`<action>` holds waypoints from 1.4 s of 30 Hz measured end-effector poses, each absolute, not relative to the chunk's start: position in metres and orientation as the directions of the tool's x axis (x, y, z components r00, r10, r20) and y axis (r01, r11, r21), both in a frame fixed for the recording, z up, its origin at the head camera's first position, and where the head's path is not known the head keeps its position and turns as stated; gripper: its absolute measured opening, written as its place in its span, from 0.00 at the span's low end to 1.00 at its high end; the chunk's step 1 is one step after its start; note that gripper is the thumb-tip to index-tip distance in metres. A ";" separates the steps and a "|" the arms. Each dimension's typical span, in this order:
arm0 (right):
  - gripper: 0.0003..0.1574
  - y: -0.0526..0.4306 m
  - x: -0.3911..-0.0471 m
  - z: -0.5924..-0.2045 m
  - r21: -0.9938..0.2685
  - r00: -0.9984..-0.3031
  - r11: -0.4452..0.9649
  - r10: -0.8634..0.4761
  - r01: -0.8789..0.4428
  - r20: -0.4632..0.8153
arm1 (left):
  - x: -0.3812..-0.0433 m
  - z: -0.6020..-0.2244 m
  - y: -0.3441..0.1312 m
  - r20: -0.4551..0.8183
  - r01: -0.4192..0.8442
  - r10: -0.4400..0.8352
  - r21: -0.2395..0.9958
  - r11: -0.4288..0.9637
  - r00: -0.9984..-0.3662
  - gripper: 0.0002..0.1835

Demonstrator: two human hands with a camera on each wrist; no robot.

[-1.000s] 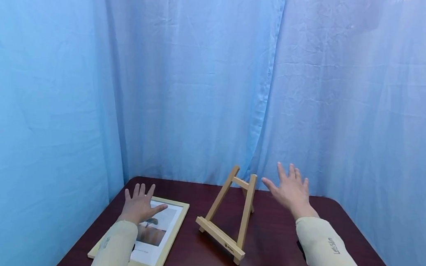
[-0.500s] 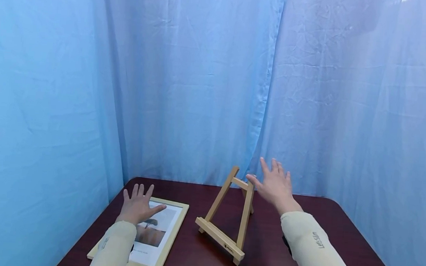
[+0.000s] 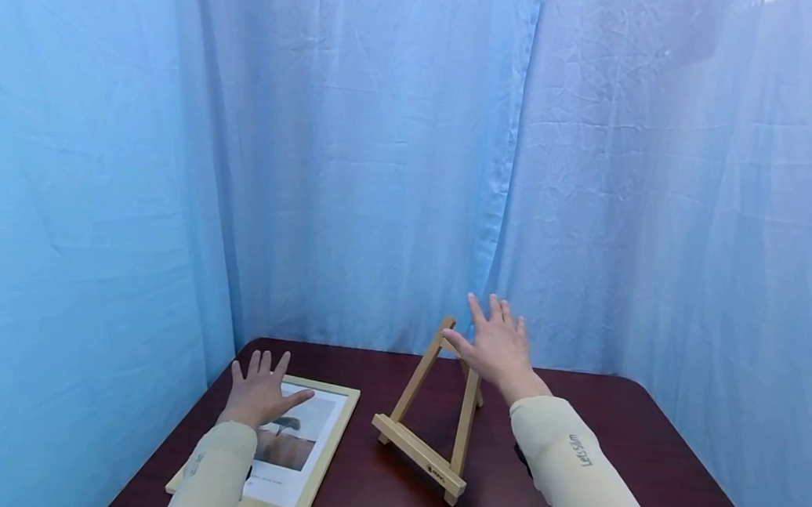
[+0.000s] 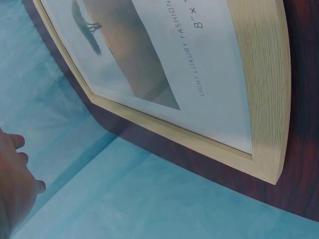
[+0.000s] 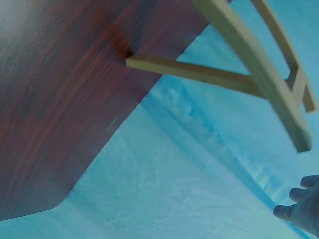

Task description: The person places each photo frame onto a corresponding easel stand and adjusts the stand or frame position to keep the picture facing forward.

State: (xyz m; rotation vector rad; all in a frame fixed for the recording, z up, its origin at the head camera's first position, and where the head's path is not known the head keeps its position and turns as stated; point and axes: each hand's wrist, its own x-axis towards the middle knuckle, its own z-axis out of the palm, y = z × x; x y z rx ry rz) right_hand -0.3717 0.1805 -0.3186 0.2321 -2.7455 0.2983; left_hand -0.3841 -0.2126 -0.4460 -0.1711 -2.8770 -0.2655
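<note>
A small wooden easel (image 3: pixel 464 426) stands upright in the middle of the table, its ledge facing front. Fingers spread, my right hand (image 3: pixel 501 353) is by the easel's top right post and covers that post's tip in the head view; in the right wrist view a gap shows between the hand (image 5: pixel 305 209) and the easel (image 5: pixel 259 69). My left hand (image 3: pixel 257 400) hovers with spread fingers over the picture frame (image 3: pixel 326 460), holding nothing. Lying flat at the left, this pale wooden frame (image 4: pixel 266 89) has a white mat and a tree picture; hand and sleeve hide its left part.
The dark red wooden table (image 3: pixel 545 483) has rounded far corners. Light blue curtains (image 3: pixel 377 165) hang close behind it and along both sides. A strip of bare tabletop lies between the frame and the easel.
My right hand has moved left, from the right of the easel to its top right post. The left hand has barely shifted. Easel and picture frame stay where they were.
</note>
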 end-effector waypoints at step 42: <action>0.51 0.068 -0.346 -0.389 -0.414 -0.919 0.832 -0.257 -0.368 0.300 | -0.378 -0.447 -0.236 0.257 0.115 0.065 0.183 0.976 -0.964 0.61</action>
